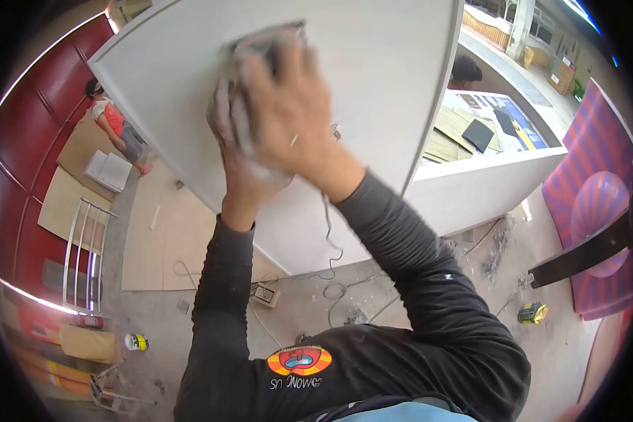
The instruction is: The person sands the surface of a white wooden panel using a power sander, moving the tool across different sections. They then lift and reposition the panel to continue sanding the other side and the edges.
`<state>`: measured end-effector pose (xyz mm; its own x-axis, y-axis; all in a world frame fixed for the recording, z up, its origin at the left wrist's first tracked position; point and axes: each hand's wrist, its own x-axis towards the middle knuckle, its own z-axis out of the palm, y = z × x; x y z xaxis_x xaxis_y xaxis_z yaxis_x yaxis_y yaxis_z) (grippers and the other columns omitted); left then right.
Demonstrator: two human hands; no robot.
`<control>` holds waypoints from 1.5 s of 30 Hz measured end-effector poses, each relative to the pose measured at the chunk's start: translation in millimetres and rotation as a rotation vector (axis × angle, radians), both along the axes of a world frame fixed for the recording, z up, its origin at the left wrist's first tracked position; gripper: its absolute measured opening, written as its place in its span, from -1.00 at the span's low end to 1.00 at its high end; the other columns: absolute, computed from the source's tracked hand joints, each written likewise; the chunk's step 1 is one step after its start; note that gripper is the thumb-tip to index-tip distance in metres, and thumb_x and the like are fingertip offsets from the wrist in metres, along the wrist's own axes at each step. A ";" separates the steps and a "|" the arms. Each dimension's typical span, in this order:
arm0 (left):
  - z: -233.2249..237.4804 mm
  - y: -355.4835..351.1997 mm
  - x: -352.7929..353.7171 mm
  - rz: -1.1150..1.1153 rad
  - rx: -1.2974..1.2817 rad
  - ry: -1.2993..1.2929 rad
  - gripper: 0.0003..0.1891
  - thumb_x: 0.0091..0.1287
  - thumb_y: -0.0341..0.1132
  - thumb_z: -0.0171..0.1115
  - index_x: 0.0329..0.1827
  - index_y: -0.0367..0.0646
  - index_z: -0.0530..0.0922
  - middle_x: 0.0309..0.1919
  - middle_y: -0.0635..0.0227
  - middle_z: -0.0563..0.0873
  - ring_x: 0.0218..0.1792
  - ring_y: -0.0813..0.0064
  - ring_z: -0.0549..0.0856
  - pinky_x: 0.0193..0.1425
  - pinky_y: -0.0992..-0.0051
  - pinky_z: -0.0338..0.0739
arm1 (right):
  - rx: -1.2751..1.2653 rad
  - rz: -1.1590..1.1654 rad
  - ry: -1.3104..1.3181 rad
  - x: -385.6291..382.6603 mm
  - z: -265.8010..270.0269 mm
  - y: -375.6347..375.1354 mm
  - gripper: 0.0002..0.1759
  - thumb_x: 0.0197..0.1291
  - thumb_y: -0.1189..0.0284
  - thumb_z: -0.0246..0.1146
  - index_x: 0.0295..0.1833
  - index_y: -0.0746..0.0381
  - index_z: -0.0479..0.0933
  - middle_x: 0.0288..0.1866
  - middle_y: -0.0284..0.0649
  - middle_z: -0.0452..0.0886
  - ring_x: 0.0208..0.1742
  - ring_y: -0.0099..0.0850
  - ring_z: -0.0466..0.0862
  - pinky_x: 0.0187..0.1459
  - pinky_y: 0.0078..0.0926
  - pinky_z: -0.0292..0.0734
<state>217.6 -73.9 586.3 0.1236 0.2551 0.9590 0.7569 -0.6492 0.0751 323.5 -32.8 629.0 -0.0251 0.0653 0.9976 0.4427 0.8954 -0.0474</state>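
Note:
Both my hands are on an electric sander (297, 28), whose dark flat pad lies against the upper part of a large white panel (380, 77). My right hand (292, 116) is closed over the tool from the right, blurred by motion. Beside and partly under it, my left hand (225, 123) grips the left side, its fingers coated in pale dust. Most of the sander's body is hidden by the hands. A dark cord (328, 228) hangs below them in front of the panel.
An extension socket (265, 295) and loose cables lie on the dusty floor. Cans (532, 312) (136, 342) stand at both sides. A white counter (485, 190) holding papers adjoins the panel at right. A person (112, 119) stands at left, and another person's head (465, 69) shows behind the counter.

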 end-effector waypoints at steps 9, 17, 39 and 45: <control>-32.3 -21.6 -52.3 0.489 0.043 -0.076 -0.39 0.40 -0.09 0.34 0.46 -0.08 0.42 0.23 0.12 0.62 0.22 0.01 0.59 0.31 0.05 0.47 | -0.083 0.524 -0.176 -37.5 -50.2 -8.7 -0.46 0.20 0.44 0.30 0.26 0.45 0.43 0.30 0.18 0.43 0.28 0.19 0.42 0.32 0.03 0.40; 90.0 -3.6 -18.0 0.654 0.101 0.261 -0.29 0.08 -0.29 0.59 0.36 0.19 0.53 0.17 0.22 0.66 0.04 -0.01 0.66 0.07 0.11 0.64 | 0.203 -0.445 0.089 208.4 64.1 150.8 -0.19 0.33 0.07 0.43 0.44 0.38 0.34 0.28 0.10 0.50 0.35 0.03 0.40 0.39 0.00 0.25; 174.7 -57.6 -155.6 0.795 0.004 0.860 -0.14 -0.01 -0.39 0.57 0.44 0.38 0.49 0.20 0.33 0.58 0.20 0.05 0.63 0.20 0.14 0.73 | -0.768 0.443 0.425 239.7 52.1 214.2 -0.24 0.55 -0.13 0.11 0.47 0.33 0.46 0.16 -0.21 0.66 0.10 -0.51 0.62 0.11 -0.56 0.53; 174.3 -59.5 -135.7 0.771 0.046 0.837 -0.09 -0.08 -0.45 0.57 0.43 0.37 0.48 0.21 0.37 0.58 0.19 0.07 0.63 0.18 0.17 0.74 | -0.772 0.674 0.520 248.1 46.1 228.9 -0.13 0.50 -0.32 -0.01 0.39 0.29 0.53 0.02 -0.27 0.67 -0.12 -0.55 0.65 -0.12 -0.57 0.58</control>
